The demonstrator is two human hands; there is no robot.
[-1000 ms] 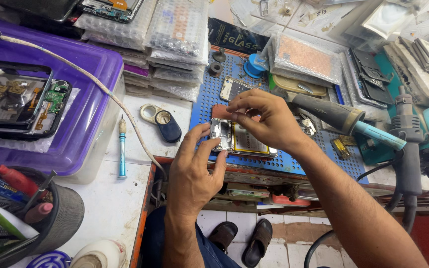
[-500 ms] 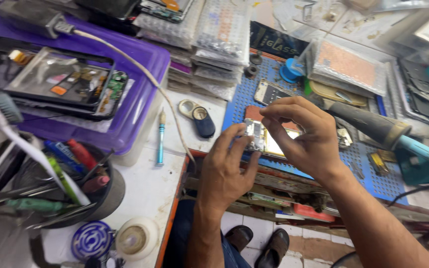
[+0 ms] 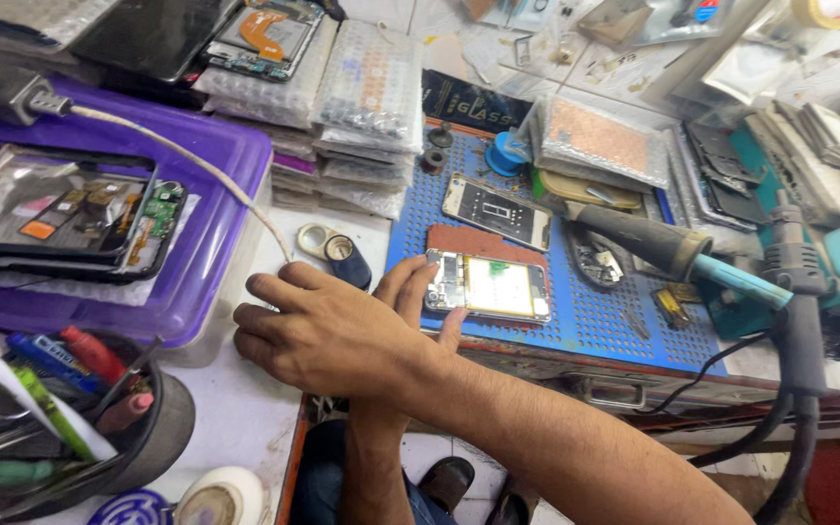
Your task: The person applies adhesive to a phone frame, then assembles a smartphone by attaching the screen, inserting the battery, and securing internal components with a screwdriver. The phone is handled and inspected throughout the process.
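Phone (image 3: 488,287) lies open on the blue mat, no longer pinched by both hands. Right hand (image 3: 328,335) has crossed left of it, fingers spread, empty, over bare counter; left hand (image 3: 420,292) mostly hidden, grip unclear.

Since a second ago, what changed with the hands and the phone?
The right hand let go of the opened phone and crossed leftward over the left hand, onto the white bench. The left hand's fingers still touch the phone, which stays on the blue perforated mat.
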